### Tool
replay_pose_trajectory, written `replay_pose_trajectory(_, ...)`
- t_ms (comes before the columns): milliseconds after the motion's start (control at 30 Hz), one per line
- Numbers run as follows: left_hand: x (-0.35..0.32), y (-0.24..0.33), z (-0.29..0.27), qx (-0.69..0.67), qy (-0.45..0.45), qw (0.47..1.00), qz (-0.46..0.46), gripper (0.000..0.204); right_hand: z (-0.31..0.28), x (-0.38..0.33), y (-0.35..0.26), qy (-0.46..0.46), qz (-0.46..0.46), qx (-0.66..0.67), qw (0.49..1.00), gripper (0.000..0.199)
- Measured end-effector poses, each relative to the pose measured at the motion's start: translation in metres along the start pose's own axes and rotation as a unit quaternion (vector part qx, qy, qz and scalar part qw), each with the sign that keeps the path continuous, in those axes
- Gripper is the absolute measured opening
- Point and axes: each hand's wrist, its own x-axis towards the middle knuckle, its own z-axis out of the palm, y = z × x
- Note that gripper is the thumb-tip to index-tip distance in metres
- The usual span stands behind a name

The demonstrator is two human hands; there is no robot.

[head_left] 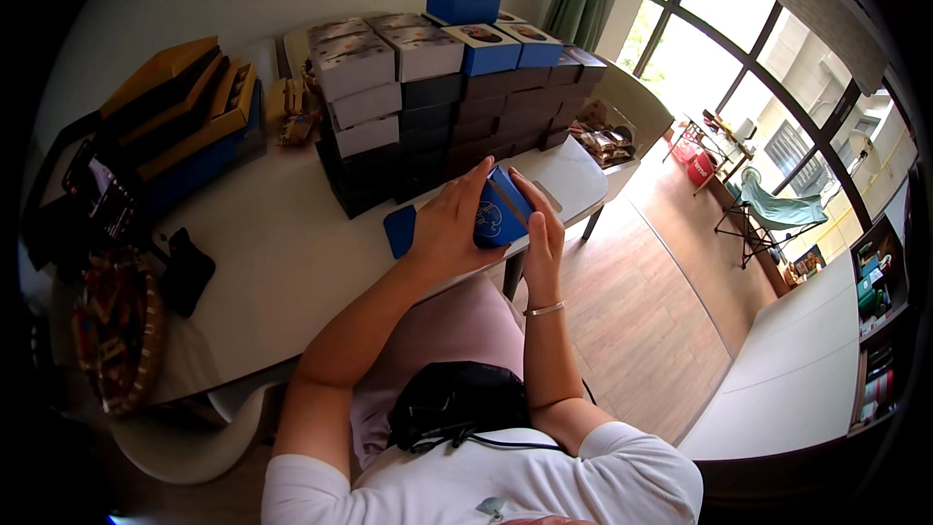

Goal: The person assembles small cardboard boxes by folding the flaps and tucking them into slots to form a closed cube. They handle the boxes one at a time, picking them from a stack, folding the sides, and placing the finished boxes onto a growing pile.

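Between my two hands is a small blue cardboard box (498,214) with a light line drawing on it, held over the table's near edge. My left hand (449,219) wraps the box's left side, fingers pointing up along it. My right hand (544,228) presses against its right side, fingers reaching over the top edge. A blue flap (398,230) sticks out left of my left hand; whether it belongs to the box I cannot tell. Just beyond my hands rise stacked boxes: white ones (355,68), dark ones (428,126) and several blue ones (488,47) on top.
The white table (282,262) bears a wicker basket of packets (117,331), a black stand (185,272), a lit screen (102,190) and open yellow-and-black boxes (185,107) at left. A chair (632,112) with packets stands beyond the far right corner. Wood floor (641,301) lies right.
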Motion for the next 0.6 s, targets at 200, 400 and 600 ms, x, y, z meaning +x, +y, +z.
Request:
replay_pose_trajectory(200,0.0,0.002,0.001,0.003,-0.002,1.0,-0.013,0.118,0.006,-0.001,0.002,0.009,0.023,-0.034,0.999,0.036)
replay_pose_trajectory(400,0.0,0.003,0.002,0.002,0.009,1.0,-0.005,0.112,0.01,-0.005,0.002,0.051,0.047,-0.019,0.997,0.032)
replay_pose_trajectory(600,-0.001,0.003,0.003,0.001,0.017,1.0,0.007,0.112,0.01,-0.005,0.001,0.077,0.054,-0.02,0.995,0.03)
